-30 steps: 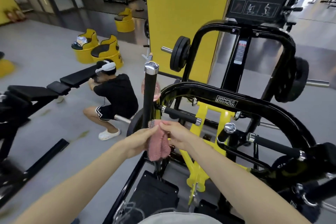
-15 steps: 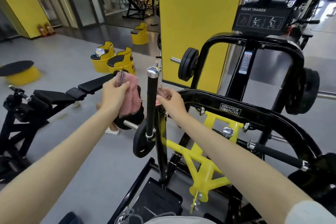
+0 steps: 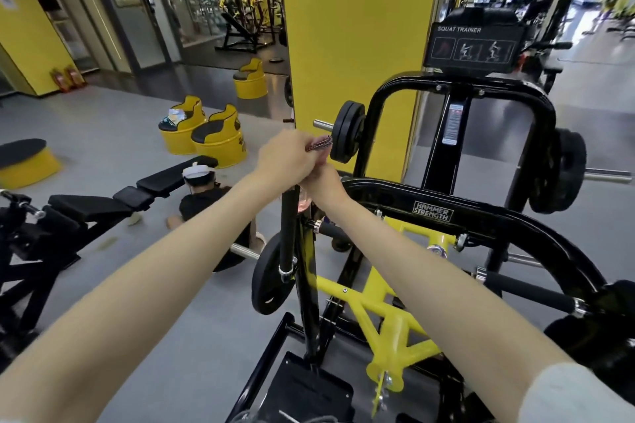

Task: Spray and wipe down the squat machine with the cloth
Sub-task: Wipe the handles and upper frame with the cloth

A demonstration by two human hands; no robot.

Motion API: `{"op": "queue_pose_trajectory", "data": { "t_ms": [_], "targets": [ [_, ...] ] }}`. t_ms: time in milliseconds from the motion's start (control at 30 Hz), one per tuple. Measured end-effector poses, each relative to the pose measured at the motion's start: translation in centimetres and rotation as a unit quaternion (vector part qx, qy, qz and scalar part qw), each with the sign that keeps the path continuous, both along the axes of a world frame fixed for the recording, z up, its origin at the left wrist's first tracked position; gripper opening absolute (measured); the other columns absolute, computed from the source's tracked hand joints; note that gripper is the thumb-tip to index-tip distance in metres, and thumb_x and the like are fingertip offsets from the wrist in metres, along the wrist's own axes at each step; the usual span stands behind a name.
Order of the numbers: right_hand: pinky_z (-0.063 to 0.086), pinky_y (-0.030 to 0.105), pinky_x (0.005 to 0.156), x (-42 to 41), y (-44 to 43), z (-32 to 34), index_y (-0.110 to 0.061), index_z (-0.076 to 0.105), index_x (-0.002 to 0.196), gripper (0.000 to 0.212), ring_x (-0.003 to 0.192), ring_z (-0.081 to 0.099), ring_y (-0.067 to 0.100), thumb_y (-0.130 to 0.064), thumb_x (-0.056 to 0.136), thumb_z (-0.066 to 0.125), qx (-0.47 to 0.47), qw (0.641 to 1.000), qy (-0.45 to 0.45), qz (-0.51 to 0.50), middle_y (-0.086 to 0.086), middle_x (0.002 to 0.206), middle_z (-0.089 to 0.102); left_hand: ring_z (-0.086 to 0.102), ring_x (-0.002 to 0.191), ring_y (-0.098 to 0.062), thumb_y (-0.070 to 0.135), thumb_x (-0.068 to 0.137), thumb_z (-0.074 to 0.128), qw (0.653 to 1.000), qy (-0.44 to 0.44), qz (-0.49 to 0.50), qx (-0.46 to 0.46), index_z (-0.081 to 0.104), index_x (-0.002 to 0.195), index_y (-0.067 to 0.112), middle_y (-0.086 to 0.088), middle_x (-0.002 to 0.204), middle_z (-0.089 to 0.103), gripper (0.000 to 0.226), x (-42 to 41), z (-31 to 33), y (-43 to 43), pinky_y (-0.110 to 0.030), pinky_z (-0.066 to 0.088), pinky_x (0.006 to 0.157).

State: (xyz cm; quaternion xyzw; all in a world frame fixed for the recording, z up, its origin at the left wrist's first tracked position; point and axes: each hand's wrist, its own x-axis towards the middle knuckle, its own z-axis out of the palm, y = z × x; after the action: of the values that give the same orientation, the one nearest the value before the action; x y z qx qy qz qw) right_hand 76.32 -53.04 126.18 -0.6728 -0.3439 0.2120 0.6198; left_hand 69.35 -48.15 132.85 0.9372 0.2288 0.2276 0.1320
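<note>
The black and yellow squat machine (image 3: 481, 216) fills the right half of the head view. Its upright black handle bar (image 3: 288, 227) rises at the centre. My left hand (image 3: 285, 156) is clamped over the top of that bar and grips the pink cloth (image 3: 319, 147), of which only a knitted edge sticks out past my fingers. My right hand (image 3: 323, 182) sits just below and to the right, touching my left hand, its fingers curled round a pinkish clear spray bottle (image 3: 304, 199). Most of the bottle is hidden by the hand and the bar.
A person (image 3: 206, 192) crouches on the floor left of the machine, beside a black bench (image 3: 103, 206). Yellow barrel seats (image 3: 213, 141) stand behind. A yellow pillar (image 3: 350, 45) rises behind the machine. Weight plates (image 3: 347, 136) hang on the machine's pegs.
My left hand carried the cloth from out at the left onto the top of the upright bar. My right hand stayed at the bottle, and both hands now touch.
</note>
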Motion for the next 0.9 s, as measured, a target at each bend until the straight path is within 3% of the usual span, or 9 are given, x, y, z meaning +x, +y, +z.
{"op": "queue_pose_trajectory", "data": {
  "t_ms": [100, 233, 333, 433, 500, 667, 767, 833, 900],
  "targets": [
    [0.051, 0.022, 0.075, -0.1, 0.0, -0.1, 0.003, 0.055, 0.117, 0.026, 0.085, 0.061, 0.019, 0.001, 0.091, 0.055, -0.027, 0.999, 0.036, 0.015, 0.014, 0.099, 0.063, 0.058, 0.108, -0.025, 0.019, 0.091, 0.060, 0.989, -0.031, -0.115, 0.087, 0.071, 0.102, 0.008, -0.009, 0.106, 0.068, 0.019, -1.5, -2.2, 2.2, -0.041, 0.048, 0.089],
    [0.047, 0.032, 0.078, -0.2, 0.0, -0.3, -0.009, 0.061, 0.104, 0.014, 0.081, 0.055, 0.020, -0.004, 0.091, 0.057, -0.023, 0.999, 0.026, 0.030, 0.002, 0.082, 0.058, 0.045, 0.130, -0.020, 0.016, 0.089, 0.047, 0.958, -0.085, -0.228, 0.153, 0.067, 0.116, 0.004, -0.007, 0.129, 0.060, 0.036, -4.5, -3.9, 4.4, -0.032, 0.033, 0.111],
    [0.046, 0.038, 0.092, -0.3, 0.0, -0.5, -0.008, 0.064, 0.105, 0.015, 0.101, 0.060, 0.027, -0.010, 0.091, 0.060, -0.020, 0.999, 0.017, 0.023, 0.009, 0.094, 0.065, 0.052, 0.123, -0.020, 0.005, 0.089, 0.055, 0.958, -0.132, -0.223, 0.122, 0.066, 0.116, 0.002, -0.009, 0.124, 0.063, 0.029, -5.3, -4.1, 4.7, -0.028, 0.038, 0.107],
    [0.047, 0.030, 0.090, -0.6, -0.5, -0.5, -0.005, 0.064, 0.117, 0.027, 0.105, 0.060, 0.020, -0.016, 0.092, 0.061, -0.016, 0.999, -0.003, 0.029, 0.009, 0.108, 0.068, 0.061, 0.084, -0.016, 0.005, 0.092, 0.058, 0.971, -0.211, -0.106, 0.031, 0.067, 0.106, 0.007, -0.003, 0.093, 0.066, 0.016, -5.9, -3.6, 4.3, -0.025, 0.049, 0.077],
    [0.044, 0.023, 0.083, -0.6, -0.9, -0.2, -0.007, 0.062, 0.121, 0.030, 0.103, 0.059, 0.017, -0.016, 0.093, 0.060, -0.018, 0.999, -0.001, 0.034, 0.009, 0.115, 0.066, 0.055, 0.069, -0.007, 0.021, 0.098, 0.053, 0.967, -0.249, -0.004, -0.059, 0.065, 0.098, 0.013, 0.005, 0.079, 0.060, 0.014, -6.0, -2.8, 4.3, -0.017, 0.043, 0.060],
    [0.043, 0.003, 0.067, 0.1, -1.5, 0.3, -0.006, 0.058, 0.126, 0.033, 0.087, 0.061, -0.004, -0.011, 0.093, 0.059, -0.040, 0.996, 0.014, 0.076, 0.007, 0.115, 0.066, 0.051, 0.071, -0.009, 0.025, 0.097, 0.051, 0.947, -0.268, 0.072, -0.160, 0.063, 0.087, 0.021, 0.004, 0.081, 0.056, 0.017, -4.2, -1.0, 4.2, -0.025, 0.041, 0.065],
    [0.048, 0.022, 0.088, 0.5, -1.5, 0.4, -0.011, 0.060, 0.126, 0.036, 0.103, 0.062, 0.010, -0.006, 0.091, 0.056, -0.068, 0.993, 0.010, 0.092, 0.004, 0.118, 0.066, 0.054, 0.093, -0.012, 0.002, 0.093, 0.048, 0.943, -0.274, 0.018, -0.187, 0.063, 0.111, 0.015, 0.001, 0.098, 0.051, 0.026, -2.7, -2.9, 1.5, -0.020, 0.043, 0.081],
    [0.044, 0.039, 0.100, 0.5, -1.3, 0.4, -0.015, 0.061, 0.122, 0.043, 0.114, 0.058, 0.024, -0.004, 0.083, 0.049, -0.081, 0.992, 0.032, 0.090, 0.006, 0.120, 0.065, 0.051, 0.090, -0.005, -0.008, 0.089, 0.047, 0.929, -0.322, 0.017, -0.182, 0.061, 0.118, 0.008, 0.001, 0.097, 0.049, 0.036, -2.9, -5.0, 0.2, -0.012, 0.041, 0.079],
    [0.046, 0.033, 0.093, 0.4, -1.2, 0.6, -0.014, 0.060, 0.123, 0.052, 0.113, 0.059, 0.024, -0.013, 0.074, 0.044, -0.081, 0.990, 0.071, 0.089, 0.008, 0.119, 0.065, 0.049, 0.081, 0.001, -0.012, 0.087, 0.048, 0.931, -0.324, 0.011, -0.166, 0.062, 0.107, 0.004, 0.001, 0.091, 0.049, 0.030, -3.8, -7.6, 0.4, -0.014, 0.042, 0.070]
  ]
}}
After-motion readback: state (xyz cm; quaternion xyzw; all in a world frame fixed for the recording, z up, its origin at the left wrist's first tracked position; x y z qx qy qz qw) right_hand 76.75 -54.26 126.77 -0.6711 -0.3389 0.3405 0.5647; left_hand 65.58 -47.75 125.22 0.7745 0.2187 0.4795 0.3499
